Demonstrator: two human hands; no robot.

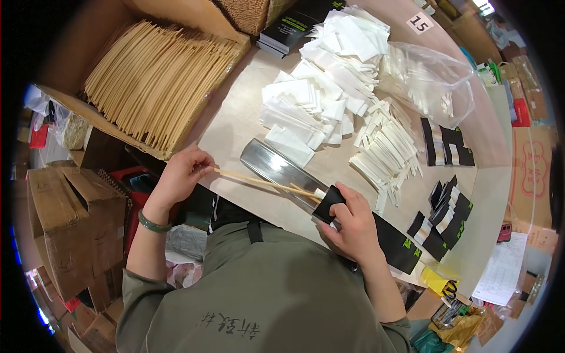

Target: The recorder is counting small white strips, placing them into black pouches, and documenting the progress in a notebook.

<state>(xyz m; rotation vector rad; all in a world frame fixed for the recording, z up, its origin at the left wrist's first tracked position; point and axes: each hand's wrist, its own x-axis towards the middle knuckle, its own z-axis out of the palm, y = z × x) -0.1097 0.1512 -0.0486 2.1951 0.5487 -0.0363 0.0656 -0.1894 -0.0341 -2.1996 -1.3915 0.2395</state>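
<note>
Left hand pinches slim wooden stick, right hand grips black sleeve; cardboard boxes stand left of pale counter.

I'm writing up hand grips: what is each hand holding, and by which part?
The left hand pinches a wooden chopstick by its left end; the right hand grips a black sleeve near the end facing the chopstick.

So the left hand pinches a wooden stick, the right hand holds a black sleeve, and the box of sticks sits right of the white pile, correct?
Not quite: the head view shows the box of sticks left of the white pile. The left hand does pinch a wooden stick, and the right hand holds a black sleeve.
</note>
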